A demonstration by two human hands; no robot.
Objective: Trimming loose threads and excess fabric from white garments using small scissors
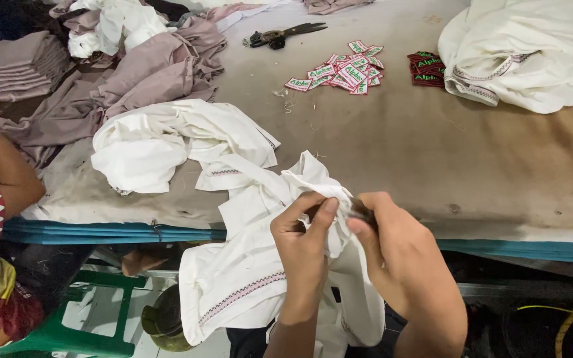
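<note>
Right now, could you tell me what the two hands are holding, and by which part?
Both the left hand and the right hand pinch a bunched fold at the top of the white garment; the rest hangs below.

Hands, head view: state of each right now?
Left hand: closed, pinching the white garment.
Right hand: closed on the same garment, with a small dark item.

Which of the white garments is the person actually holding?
The white garment with the embroidered stripe, hanging over the table edge: left hand and right hand pinch it. The other white ones lie untouched on the table.
</note>
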